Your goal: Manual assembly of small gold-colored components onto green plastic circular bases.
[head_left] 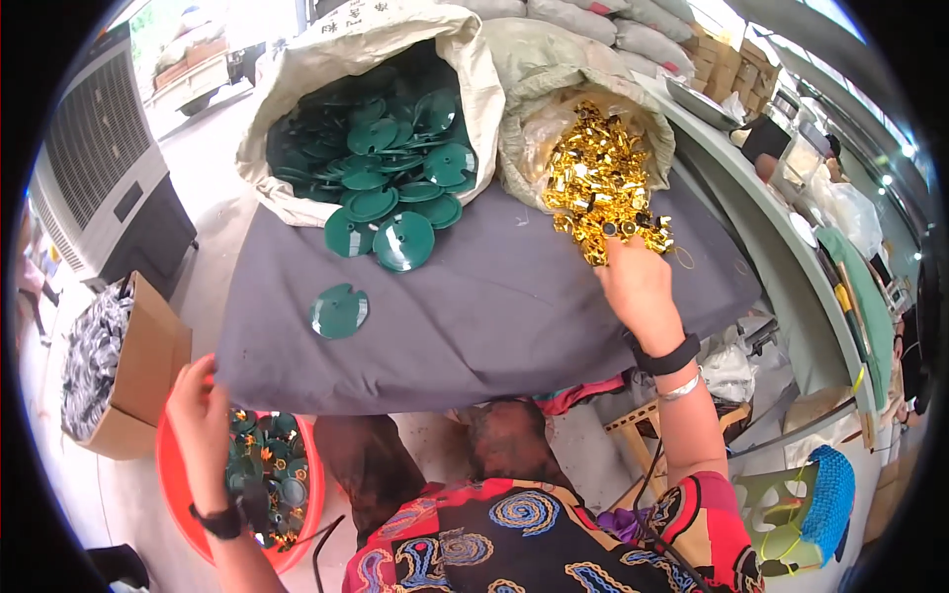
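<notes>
My right hand (641,289) reaches to the near edge of a heap of small shiny gold pieces (598,173). Its fingers are bent together at the heap, and the hand hides what its fingertips grip. The heap spills from a pale woven sack (516,163). At the table's left front corner, my left hand (201,420) is above the rim of a red basin (314,494), fingers apart with nothing visible in them. Inside the basin lie dark green discs with gold parts (289,491). One green disc (339,311) rests alone on the grey cloth (474,326).
A white sack (259,163) full of green discs (371,168) lies open at the table's far left. Left of the table stand a cardboard box (148,366) and a tall grey air cooler (109,148). A long bench (781,267) runs along the right, near a green basket (776,509).
</notes>
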The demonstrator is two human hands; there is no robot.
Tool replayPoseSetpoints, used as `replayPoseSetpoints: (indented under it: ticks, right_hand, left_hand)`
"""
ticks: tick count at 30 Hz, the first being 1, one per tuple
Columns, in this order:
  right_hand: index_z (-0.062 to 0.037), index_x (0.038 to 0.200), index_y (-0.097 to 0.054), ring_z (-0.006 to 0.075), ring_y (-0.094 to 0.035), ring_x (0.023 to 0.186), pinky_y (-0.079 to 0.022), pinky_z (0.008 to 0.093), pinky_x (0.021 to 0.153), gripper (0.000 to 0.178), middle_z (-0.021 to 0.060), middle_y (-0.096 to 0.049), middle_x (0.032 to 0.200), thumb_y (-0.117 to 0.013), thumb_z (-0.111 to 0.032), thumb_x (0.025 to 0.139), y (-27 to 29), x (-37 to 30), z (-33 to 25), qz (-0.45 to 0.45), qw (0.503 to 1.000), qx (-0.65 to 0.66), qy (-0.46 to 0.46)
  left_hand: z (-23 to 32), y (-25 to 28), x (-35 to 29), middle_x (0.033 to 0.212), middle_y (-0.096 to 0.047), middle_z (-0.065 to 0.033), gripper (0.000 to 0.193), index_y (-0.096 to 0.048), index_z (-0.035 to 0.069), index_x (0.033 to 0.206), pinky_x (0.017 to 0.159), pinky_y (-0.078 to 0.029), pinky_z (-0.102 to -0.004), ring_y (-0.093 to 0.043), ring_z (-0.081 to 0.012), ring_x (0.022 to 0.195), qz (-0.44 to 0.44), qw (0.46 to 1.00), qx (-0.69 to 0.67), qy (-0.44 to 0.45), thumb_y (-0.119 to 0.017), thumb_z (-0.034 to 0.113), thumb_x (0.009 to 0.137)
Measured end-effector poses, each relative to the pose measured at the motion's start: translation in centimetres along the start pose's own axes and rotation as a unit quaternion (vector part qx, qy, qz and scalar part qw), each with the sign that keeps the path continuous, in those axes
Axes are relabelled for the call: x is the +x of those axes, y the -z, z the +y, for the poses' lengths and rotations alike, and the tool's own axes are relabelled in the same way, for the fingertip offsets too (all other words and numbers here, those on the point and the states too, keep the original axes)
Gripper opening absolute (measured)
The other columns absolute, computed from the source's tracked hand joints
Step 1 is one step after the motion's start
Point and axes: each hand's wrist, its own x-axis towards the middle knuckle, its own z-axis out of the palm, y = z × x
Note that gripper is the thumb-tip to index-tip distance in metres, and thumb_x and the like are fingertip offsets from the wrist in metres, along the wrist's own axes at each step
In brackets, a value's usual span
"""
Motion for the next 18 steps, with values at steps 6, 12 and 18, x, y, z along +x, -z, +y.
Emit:
replayPoseSetpoints:
  ticks: [6, 12, 18]
  right_hand:
    - [-0.0020, 0.091, -0.056, 0.0408, -0.063, 0.081, -0.050, 0.0485, 0.071, 0.021, 0.0206, -0.065, 0.084, -0.068, -0.013, 0.078, -3.8, -1.7, 4.5, -0.012, 0.999, 0.034, -0.017]
    - [-0.0012, 0.094, -0.056, 0.0369, -0.063, 0.081, -0.051, 0.0464, 0.069, 0.021, 0.0181, -0.062, 0.089, -0.066, -0.014, 0.080, -3.5, -1.7, 2.3, 0.004, 0.994, 0.074, 0.085]
    - [0.0002, 0.099, -0.055, 0.0374, -0.062, 0.085, -0.050, 0.0461, 0.073, 0.025, 0.0195, -0.061, 0.094, -0.066, -0.009, 0.079, -3.4, -0.7, 0.5, -0.030, 0.986, 0.121, 0.109]
  left_hand:
    - [6.3, -8.9, 6.2, 0.100, -0.062, -0.0234, 0.032, -0.061, -0.001, 0.108, 0.080, -0.049, -0.0477, -0.060, -0.0411, 0.091, -0.118, 0.972, 0.072, -0.190, -0.059, 0.014, 0.080]
    - [7.6, -11.6, 7.6, 0.100, -0.063, -0.0218, 0.033, -0.061, 0.000, 0.107, 0.082, -0.048, -0.0463, -0.060, -0.0408, 0.093, -0.232, 0.938, 0.219, -0.137, -0.062, 0.018, 0.080]
    - [6.4, -11.1, 7.9, 0.093, -0.064, -0.0220, 0.048, -0.061, -0.001, 0.102, 0.079, -0.050, -0.0436, -0.063, -0.0371, 0.088, -0.216, 0.968, 0.087, -0.090, -0.076, 0.026, 0.066]
